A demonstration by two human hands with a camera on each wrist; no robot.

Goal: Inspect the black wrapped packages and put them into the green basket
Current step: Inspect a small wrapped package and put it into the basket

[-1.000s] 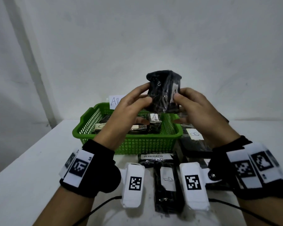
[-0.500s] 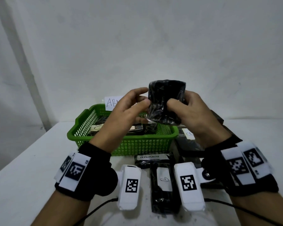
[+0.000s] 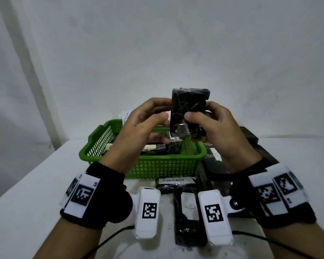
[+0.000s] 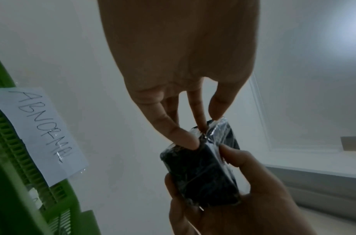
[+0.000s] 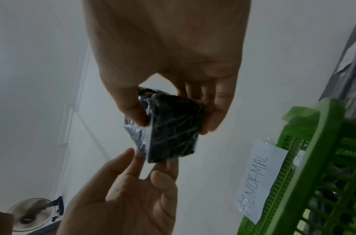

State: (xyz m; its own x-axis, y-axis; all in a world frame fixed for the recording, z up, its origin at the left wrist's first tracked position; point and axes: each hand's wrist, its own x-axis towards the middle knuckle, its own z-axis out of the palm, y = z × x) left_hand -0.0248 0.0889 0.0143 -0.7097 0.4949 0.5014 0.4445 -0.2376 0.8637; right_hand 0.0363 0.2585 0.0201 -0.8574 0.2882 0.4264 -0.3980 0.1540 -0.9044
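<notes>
A black wrapped package (image 3: 188, 113) is held upright above the green basket (image 3: 142, 158). My right hand (image 3: 213, 126) grips it, thumb across the near face and fingers behind; the right wrist view shows the same pinch on the package (image 5: 171, 132). My left hand (image 3: 146, 120) has its fingers loosely extended, and its fingertips (image 4: 185, 138) touch the package (image 4: 201, 178) at its end. More black packages (image 3: 153, 146) lie inside the basket.
A paper label reading ABNORMAL (image 4: 42, 132) hangs on the basket's far rim. On the table near me lie a package under an IN PROGRESS label (image 3: 173, 181), a labelled black package (image 3: 189, 212) between two white tagged units (image 3: 147, 212), and more black packages (image 3: 219, 165) at the right.
The package has been turned in my hands: its white label faced me a second ago, now a plain black face does. My left thumb and finger have loosened from a pinch to a touch.
</notes>
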